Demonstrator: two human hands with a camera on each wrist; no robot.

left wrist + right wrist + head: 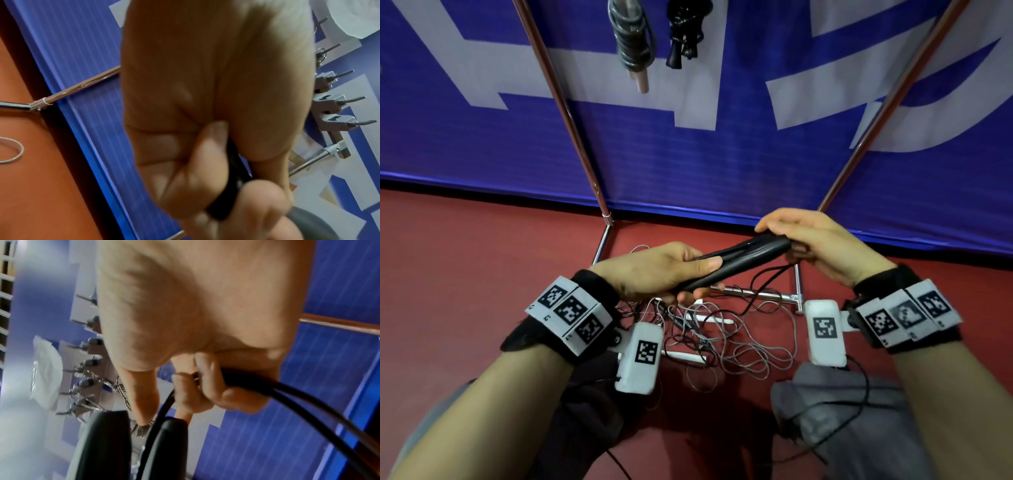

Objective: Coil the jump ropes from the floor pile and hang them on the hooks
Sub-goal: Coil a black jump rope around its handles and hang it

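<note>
Both hands hold a black jump rope bundle (739, 262) above the floor pile. My left hand (671, 270) grips its lower end, thumb on top; the black rope (232, 181) shows between those fingers. My right hand (801, 240) grips the upper end, and in the right wrist view the black cord (287, 395) runs out of its curled fingers beside two black handles (107, 443). A tangled pile of grey and black ropes (722, 339) with white handles lies on the red floor below. Two coiled ropes hang above, a grey one (631, 37) and a black one (686, 31).
A metal rack stands against the blue banner; its slanted poles (565, 113) and foot bar (760, 293) frame the pile. A row of hooks (337, 104) shows in the left wrist view. My knees in grey trousers (842, 411) are at the bottom.
</note>
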